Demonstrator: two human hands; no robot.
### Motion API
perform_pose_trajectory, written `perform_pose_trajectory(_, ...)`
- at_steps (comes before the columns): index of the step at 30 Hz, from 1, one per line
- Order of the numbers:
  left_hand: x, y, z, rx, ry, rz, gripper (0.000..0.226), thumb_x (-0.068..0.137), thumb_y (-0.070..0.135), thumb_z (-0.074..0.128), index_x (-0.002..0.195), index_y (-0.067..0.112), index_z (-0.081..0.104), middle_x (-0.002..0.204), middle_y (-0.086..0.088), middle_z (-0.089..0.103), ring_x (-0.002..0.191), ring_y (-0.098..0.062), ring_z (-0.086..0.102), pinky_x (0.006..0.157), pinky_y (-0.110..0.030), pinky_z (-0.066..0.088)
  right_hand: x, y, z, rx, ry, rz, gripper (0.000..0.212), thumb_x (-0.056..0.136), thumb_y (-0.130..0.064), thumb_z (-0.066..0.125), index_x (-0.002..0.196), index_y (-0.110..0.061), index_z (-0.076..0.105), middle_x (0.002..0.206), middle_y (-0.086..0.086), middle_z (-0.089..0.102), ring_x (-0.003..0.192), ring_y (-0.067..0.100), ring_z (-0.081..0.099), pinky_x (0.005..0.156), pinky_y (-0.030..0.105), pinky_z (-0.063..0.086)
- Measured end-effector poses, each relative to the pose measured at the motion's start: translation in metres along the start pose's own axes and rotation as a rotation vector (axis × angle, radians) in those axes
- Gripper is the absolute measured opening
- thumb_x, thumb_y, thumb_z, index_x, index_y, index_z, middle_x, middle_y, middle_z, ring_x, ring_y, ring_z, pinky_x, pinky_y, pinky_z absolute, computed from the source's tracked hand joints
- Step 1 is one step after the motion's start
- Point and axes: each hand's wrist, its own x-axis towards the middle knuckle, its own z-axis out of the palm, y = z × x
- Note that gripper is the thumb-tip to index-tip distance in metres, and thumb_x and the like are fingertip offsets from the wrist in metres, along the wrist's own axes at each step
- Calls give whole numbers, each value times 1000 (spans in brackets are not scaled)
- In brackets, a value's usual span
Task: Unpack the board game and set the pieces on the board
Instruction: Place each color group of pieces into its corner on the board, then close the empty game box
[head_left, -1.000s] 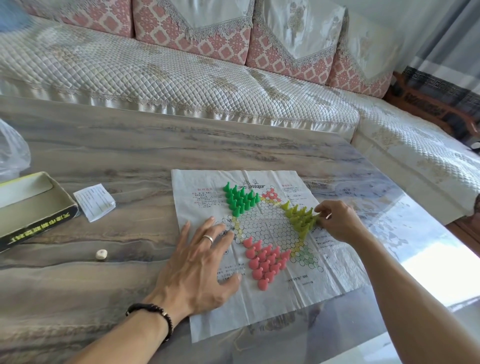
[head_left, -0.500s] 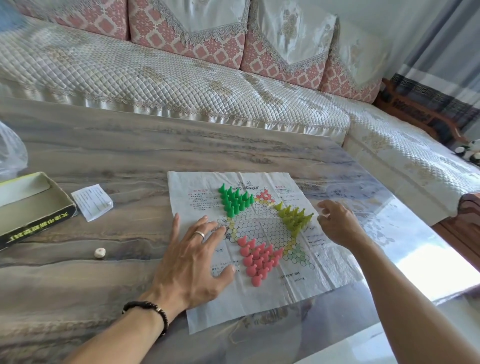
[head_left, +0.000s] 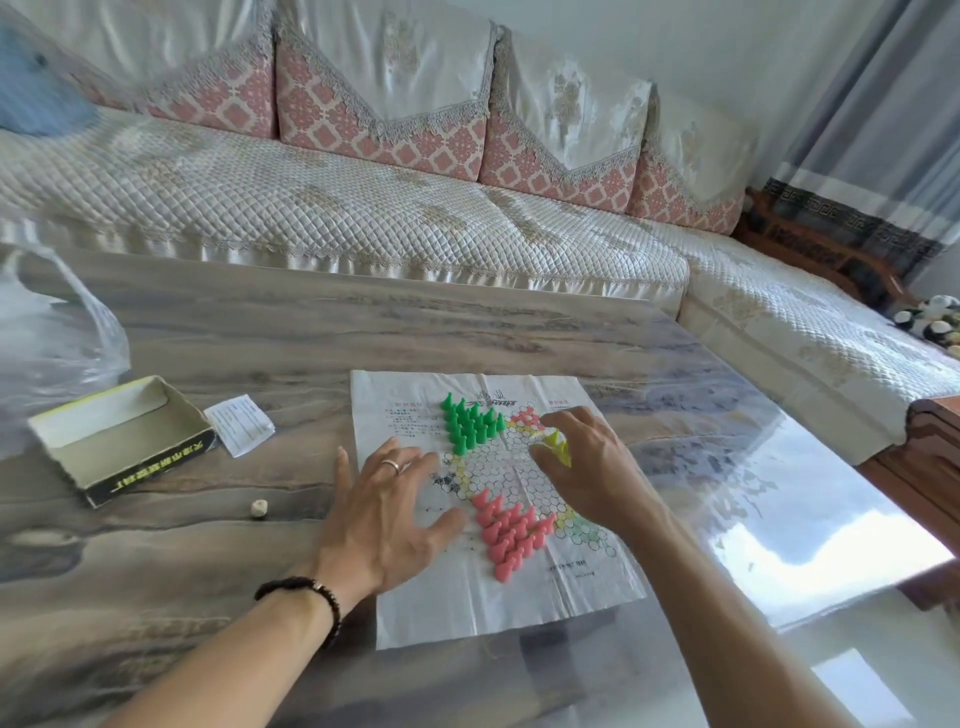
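A paper game board (head_left: 519, 608) lies flat on the table. A cluster of green pieces (head_left: 470, 423) stands on its far left corner, and a cluster of pink pieces (head_left: 509, 530) on its near corner. My left hand (head_left: 384, 514) presses flat on the board's left edge, fingers spread. My right hand (head_left: 592, 467) covers the right corner, thumb and fingers curled round the yellow pieces (head_left: 557, 446). Only a few yellow tips show between thumb and forefinger.
An open game box (head_left: 150, 457) sits at the left, with a folded leaflet (head_left: 239, 423) beside it and a small white die (head_left: 258, 508) in front. A clear plastic bag (head_left: 52, 332) lies at the far left. A quilted sofa (head_left: 363, 218) runs behind the table.
My right hand has moved left from beside the yellow pieces to over them, and now hides most of them. My left hand stays flat on the board. The camera has tilted up.
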Motion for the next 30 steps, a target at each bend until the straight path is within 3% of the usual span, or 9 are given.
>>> perform_pose_trajectory(5,-22,-12,-8,2,-23,-75,86,76,75,21,147,28,31,156,7,26,147,-12,8,118,-52,-6,-12,-37,10,-44,-46,-54,46,94,-43,50,135,-22,45,138,0,46,122,18,46,102,36,38)
perform_pose_trajectory(11,-44,-29,-12,44,30,-29,98,66,73,1,146,27,34,155,7,29,148,-13,8,119,-47,-4,-21,-60,16,-63,-52,-96,45,94,-43,50,134,-21,47,133,0,49,120,18,47,101,33,40)
perform_pose_trajectory(18,-87,-83,-31,37,160,-35,84,76,66,19,141,21,46,150,3,39,148,-16,15,119,-47,2,-19,-109,46,16,-110,-155,46,94,-42,50,134,-20,45,129,0,49,119,20,46,98,34,39)
perform_pose_trajectory(25,-115,-137,-41,147,294,-92,64,78,54,42,122,13,63,129,-4,59,132,-25,40,106,-57,35,-10,-180,90,152,-186,-242,44,85,-34,59,127,-21,55,112,2,58,97,25,59,80,37,48)
perform_pose_trajectory(27,-113,-143,-43,152,341,-60,60,78,50,46,120,11,63,126,-6,60,128,-27,44,103,-54,41,-7,-193,101,184,-195,-273,42,81,-32,61,122,-23,58,107,2,59,95,25,59,80,38,49)
perform_pose_trajectory(30,-98,-146,-49,138,427,4,51,78,38,48,117,10,63,122,-8,62,122,-29,53,101,-40,42,4,-204,111,221,-215,-291,21,82,-27,61,102,-23,67,95,2,58,86,25,59,77,39,49)
